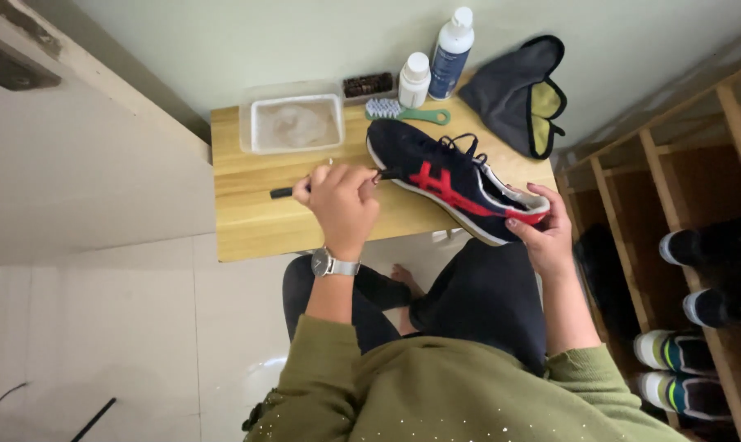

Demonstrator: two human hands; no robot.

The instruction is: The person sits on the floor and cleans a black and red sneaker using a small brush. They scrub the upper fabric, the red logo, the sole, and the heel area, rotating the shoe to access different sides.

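Two white bottles at table back; taller blue-labelled.

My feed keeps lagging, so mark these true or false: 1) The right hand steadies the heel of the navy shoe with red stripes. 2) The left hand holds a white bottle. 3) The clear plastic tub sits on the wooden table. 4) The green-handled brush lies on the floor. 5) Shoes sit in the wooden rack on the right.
1) True: the right hand grips the heel of the navy shoe with red stripes.
2) False: the left hand holds a thin black-handled tool at the toe.
3) True: the clear plastic tub is on the wooden table.
4) False: the green-handled brush lies on the table.
5) True: shoes fill the wooden rack.
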